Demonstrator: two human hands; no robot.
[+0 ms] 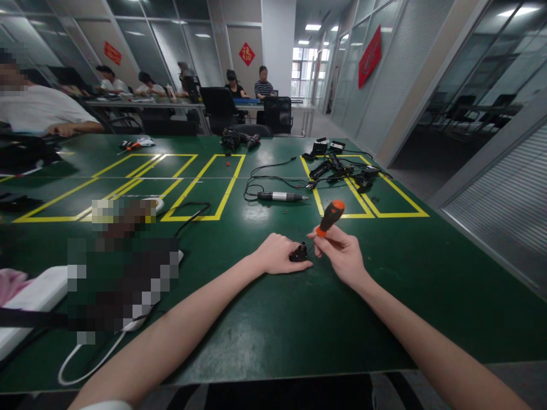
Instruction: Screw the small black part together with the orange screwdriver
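Note:
My left hand (280, 254) rests on the green table with its fingers wrapped round a small black part (298, 254), which the fingers partly hide. Just to the right, my right hand (342, 253) grips a screwdriver (331, 217) with a black and orange handle, held tilted. Its thin shaft points down and left toward the black part; I cannot tell whether the tip touches it. Beyond both hands lies a black and silver electric screwdriver (282, 196) with its cord trailing behind.
Black parts and cables (335, 171) lie heaped at the back right, over yellow tape outlines. A coiled black cable (231, 138) sits at the far edge. White power strips (36, 302) lie on the left. Beyond the table, people sit at desks; one person (47, 108) is at the left.

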